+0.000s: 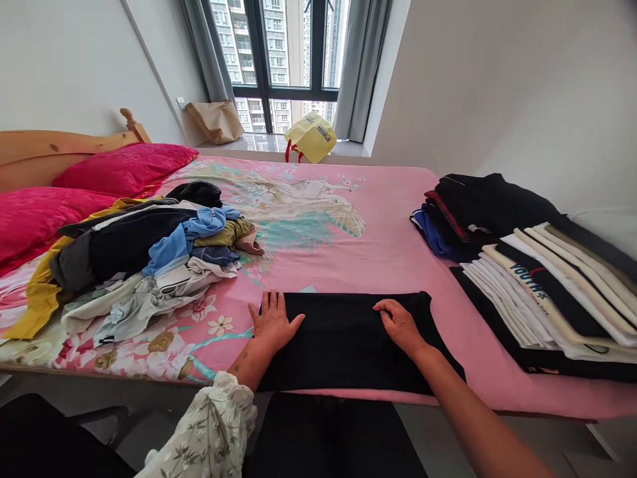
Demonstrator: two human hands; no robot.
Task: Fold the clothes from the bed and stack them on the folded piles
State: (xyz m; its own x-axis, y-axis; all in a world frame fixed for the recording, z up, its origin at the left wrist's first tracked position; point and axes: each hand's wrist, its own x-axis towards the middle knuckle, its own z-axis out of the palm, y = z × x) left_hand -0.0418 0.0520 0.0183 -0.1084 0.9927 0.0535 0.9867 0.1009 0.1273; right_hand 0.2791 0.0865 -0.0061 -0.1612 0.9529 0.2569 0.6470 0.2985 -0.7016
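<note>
A black garment (343, 352) lies folded into a long flat rectangle along the front edge of the bed. Flat on its left end rests my left hand (273, 320), fingers spread and thumb stretched out to the right. My right hand (401, 326) is over the garment's right part, with its fingers curled in and nothing visible in them. Whether its fingertips pinch any cloth is hidden. The garment's right end slants outward toward the front.
Loose, crumpled clothes (164, 245) are heaped on the left, beside red pillows (124, 169). Folded clothes (542, 292) stand stacked on the right, with a pile of darker clothes (490, 206) behind. A paper bag (216, 121) and a yellow bag (313, 137) sit by the window.
</note>
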